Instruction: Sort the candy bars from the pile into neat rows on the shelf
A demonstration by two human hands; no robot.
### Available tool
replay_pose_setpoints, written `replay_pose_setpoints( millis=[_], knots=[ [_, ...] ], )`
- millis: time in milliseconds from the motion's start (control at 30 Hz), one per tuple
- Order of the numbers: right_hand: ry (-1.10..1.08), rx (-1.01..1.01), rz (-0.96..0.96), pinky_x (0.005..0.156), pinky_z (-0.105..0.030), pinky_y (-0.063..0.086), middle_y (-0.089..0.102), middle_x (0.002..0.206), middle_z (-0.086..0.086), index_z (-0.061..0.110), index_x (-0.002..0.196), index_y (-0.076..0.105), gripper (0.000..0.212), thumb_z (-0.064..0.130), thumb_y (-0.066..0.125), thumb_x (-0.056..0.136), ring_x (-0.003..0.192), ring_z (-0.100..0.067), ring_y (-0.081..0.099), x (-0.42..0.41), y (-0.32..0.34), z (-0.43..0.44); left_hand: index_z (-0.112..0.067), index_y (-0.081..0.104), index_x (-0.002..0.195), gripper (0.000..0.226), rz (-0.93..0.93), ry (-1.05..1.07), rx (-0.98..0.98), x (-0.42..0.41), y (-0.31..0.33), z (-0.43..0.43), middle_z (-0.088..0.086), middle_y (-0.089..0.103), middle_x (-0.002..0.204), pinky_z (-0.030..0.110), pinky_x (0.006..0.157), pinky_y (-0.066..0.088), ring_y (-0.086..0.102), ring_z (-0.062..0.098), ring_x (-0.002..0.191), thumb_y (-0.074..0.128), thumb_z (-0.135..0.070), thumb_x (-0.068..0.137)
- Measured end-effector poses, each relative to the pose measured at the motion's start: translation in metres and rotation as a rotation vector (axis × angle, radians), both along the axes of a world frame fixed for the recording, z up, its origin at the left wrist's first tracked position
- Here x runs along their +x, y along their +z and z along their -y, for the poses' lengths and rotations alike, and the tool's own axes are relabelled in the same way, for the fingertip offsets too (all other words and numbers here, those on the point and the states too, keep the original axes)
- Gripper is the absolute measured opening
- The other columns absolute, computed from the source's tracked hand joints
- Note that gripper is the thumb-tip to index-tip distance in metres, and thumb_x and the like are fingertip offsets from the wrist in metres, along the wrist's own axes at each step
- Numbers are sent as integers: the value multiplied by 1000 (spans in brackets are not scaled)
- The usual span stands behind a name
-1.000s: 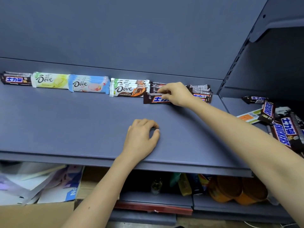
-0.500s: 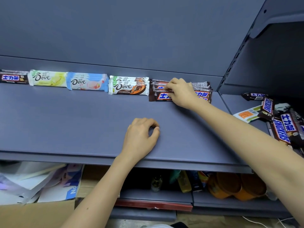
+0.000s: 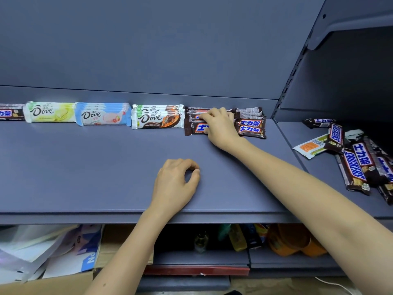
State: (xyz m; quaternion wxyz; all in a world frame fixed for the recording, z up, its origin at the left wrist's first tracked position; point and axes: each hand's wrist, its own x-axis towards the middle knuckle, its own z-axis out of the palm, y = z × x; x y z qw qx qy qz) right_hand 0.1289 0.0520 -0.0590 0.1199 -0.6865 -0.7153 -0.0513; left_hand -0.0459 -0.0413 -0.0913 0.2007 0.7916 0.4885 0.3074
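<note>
Along the back of the dark blue shelf (image 3: 85,167) runs a row of candy bars: a Snickers stack at far left (image 3: 10,112), yellow-green Dove bars (image 3: 50,111), light blue Dove bars (image 3: 103,114), brown-and-orange Dove bars (image 3: 157,118), then two brown Snickers stacks. My right hand (image 3: 221,124) lies on the left Snickers stack (image 3: 194,126), its fingers curled over the front bar. The other Snickers stack (image 3: 251,125) sits just right of that hand. My left hand (image 3: 176,184) rests on the shelf near the front edge, fingers loosely curled, holding nothing.
A loose pile of Snickers bars (image 3: 357,165) and one white-and-orange wrapper (image 3: 310,146) lies on the neighbouring shelf section at right. A slotted upright (image 3: 291,79) divides the two sections. Below the shelf sit papers, boxes (image 3: 53,250) and orange containers (image 3: 293,241).
My right hand pushed the front Snickers bar back from in front of the row into line against its stack. The left hand stayed where it was.
</note>
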Motion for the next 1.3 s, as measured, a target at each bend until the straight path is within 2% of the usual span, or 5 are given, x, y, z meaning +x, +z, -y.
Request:
replay_pose_setpoints(
  millis=[267,533,700,1000,1300],
  knots=[
    [13,16,-13,102,-38,20,44,132,-7,14,130,42,46,1,48,86,122,-29,34,-4,-5,-3,-25,64,87,27,13,-8,2,0,0,0,-10,65,89,23,75,33,48,14,91,41,-36,79],
    [97,83,-120,97,-40,30,48,130,-12,7,124,52,41,-3,52,85,116,-34,39,0,-10,-7,-23,65,89,11,18,-2,6,0,2,0,-12,65,92,17,72,27,46,11,92,54,-22,88],
    [114,59,-70,104,-35,21,41,139,-4,17,132,47,48,17,59,86,126,-27,33,9,-5,3,-24,65,89,11,10,-3,3,-1,1,-1,-11,66,91,17,72,27,46,10,92,54,-22,88],
    [-260,38,-123,102,-39,24,42,138,1,23,130,48,45,41,54,89,127,-26,30,75,-6,43,-24,65,90,12,6,-9,13,-1,3,-1,-13,65,93,17,75,27,44,9,92,53,-22,88],
    [-267,-71,-194,100,-40,30,47,134,-6,22,125,52,33,20,51,92,125,-29,33,90,-5,47,-25,65,88,15,23,-15,10,-1,3,1,-14,65,91,16,73,26,46,10,91,50,-30,87]
  ],
)
